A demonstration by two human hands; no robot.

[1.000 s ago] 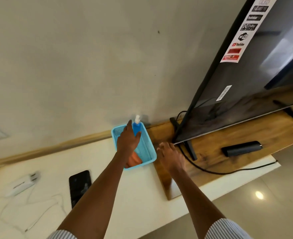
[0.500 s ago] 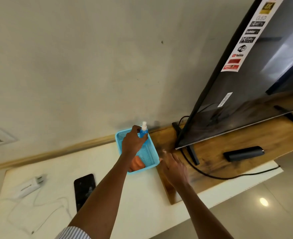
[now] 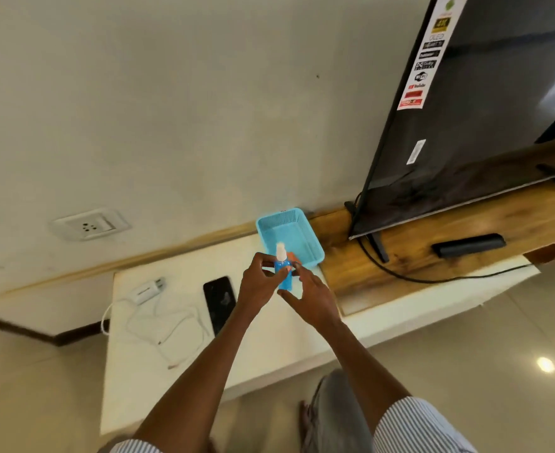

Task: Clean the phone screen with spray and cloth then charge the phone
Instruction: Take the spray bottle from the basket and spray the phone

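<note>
I have the spray bottle [image 3: 284, 276] upright, white nozzle up, just in front of the blue mesh basket [image 3: 302, 223]. My left hand [image 3: 259, 287] pinches its smooth blue plastic body; my right hand [image 3: 312, 297] is spread open, fingertips touching it. The flat black phone [image 3: 219, 300] lies left of the basket.

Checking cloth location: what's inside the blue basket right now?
The blue basket shows mostly bare mesh floor. At its near end an orange patch, maybe the cloth, peeks out; the rest is covered by the spray bottle held in the left hand in front of it.
</note>
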